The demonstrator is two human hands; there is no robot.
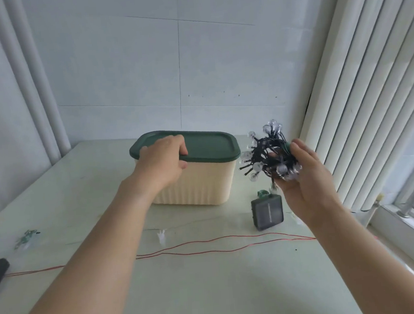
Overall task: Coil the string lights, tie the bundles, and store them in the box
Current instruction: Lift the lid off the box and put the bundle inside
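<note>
Right of the box (pixel 198 182), the right hand (pixel 304 181) holds the bundle (pixel 268 157), probably light, floppy, with fragile bulbs; best gripped around its middle. The left hand (pixel 162 163) grips the lid (pixel 200 145).

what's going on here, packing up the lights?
Yes. The left hand grips the near edge of the dark green lid, which sits on the cream box. The right hand holds a coiled bundle of string lights above the table, beside the box. Its small solar panel dangles below. A red wire lies uncoiled across the table.
</note>
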